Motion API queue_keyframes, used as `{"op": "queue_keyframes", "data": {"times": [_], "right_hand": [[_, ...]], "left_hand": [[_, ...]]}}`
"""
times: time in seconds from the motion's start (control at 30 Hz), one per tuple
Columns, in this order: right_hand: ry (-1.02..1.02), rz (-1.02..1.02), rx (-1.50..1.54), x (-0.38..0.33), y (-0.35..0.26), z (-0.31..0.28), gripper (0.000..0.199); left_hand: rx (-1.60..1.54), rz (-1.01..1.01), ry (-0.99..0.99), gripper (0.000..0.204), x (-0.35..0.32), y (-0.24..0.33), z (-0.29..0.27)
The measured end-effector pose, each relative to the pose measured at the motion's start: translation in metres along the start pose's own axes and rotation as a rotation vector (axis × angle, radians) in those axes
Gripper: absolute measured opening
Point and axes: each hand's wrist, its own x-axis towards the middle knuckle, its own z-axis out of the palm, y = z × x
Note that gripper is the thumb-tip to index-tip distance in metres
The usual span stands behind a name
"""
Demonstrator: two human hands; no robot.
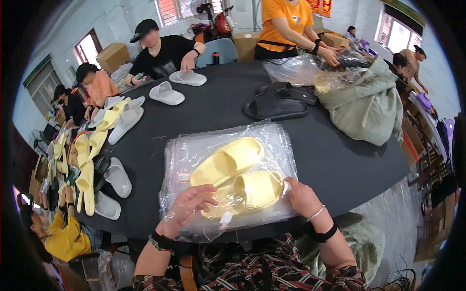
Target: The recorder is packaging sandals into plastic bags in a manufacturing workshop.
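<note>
Two pale yellow slide slippers lie on a stack of clear plastic bags (194,150) at the near edge of a black table (218,106). The far slipper (227,160) lies bare on the stack. The near slipper (252,191) sits partly inside a clear bag. My left hand (187,208) is under the bag's plastic, fingers spread and curled at the slipper's left end. My right hand (302,196) grips the bag's right edge beside the slipper.
Black slippers (275,107) and a grey-green sack (369,104) lie at the far right. White slippers (166,93) and yellow and white ones (104,160) cover the left side. Several other people work around the table; one in orange handles plastic bags (296,68).
</note>
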Motion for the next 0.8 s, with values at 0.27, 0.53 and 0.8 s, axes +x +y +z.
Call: {"op": "queue_keyframes", "data": {"times": [0.27,0.53,0.8], "right_hand": [[-0.055,0.035,-0.028,-0.002,-0.013,-0.010,0.047],[-0.041,-0.060,-0.159,-0.004,-0.030,-0.013,0.053],[-0.055,0.102,-0.286,-0.003,-0.036,-0.019,0.054]], "left_hand": [[1.558,0.697,-0.198,0.059,0.049,0.013,0.009],[1.601,0.585,-0.193,0.068,0.096,-0.011,0.036],[1.281,0.661,0.013,0.019,0.100,-0.012,0.048]]}}
